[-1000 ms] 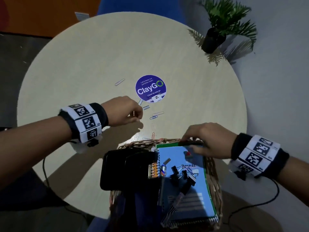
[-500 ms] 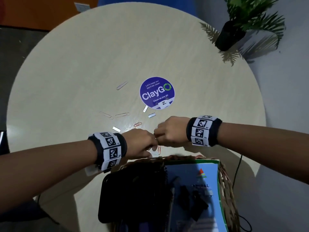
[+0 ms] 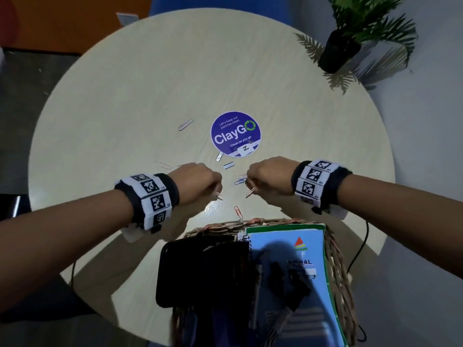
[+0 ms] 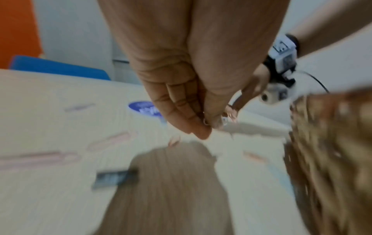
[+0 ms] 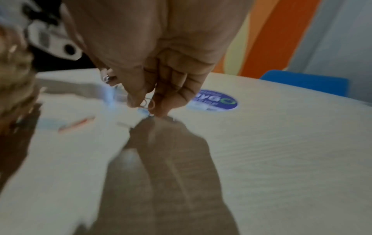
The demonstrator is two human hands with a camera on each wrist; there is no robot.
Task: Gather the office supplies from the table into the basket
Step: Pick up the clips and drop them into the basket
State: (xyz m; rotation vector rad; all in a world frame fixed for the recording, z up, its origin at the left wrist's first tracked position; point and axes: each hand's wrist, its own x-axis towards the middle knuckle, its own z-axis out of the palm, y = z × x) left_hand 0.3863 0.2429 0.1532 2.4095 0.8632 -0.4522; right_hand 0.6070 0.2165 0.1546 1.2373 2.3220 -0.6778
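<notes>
Several paper clips lie scattered on the round pale table [image 3: 125,101] near its middle. My left hand [image 3: 198,182] hovers just above the table with curled fingers pinching a paper clip [image 3: 219,196]; in the left wrist view the left hand's fingertips [image 4: 203,132] pinch thin wire. My right hand [image 3: 265,181] pinches another paper clip [image 3: 250,192], seen as a wire loop [image 5: 149,103] in the right wrist view. A red clip [image 3: 238,212] lies before the wicker basket [image 3: 335,259], which holds a blue notebook [image 3: 285,236], a black case and binder clips.
A purple round ClayGo sticker [image 3: 235,134] marks the table's middle. More clips lie loose: one [image 3: 186,124] left of the sticker, one [image 3: 228,165] between my hands. A potted plant [image 3: 338,48] stands at the far right edge. A blue chair is behind the table.
Both hands met just in front of the basket half a second ago; now they have drawn apart and moved farther onto the table, each pinching a clip. Earlier, the right hand was on the basket's notebook.
</notes>
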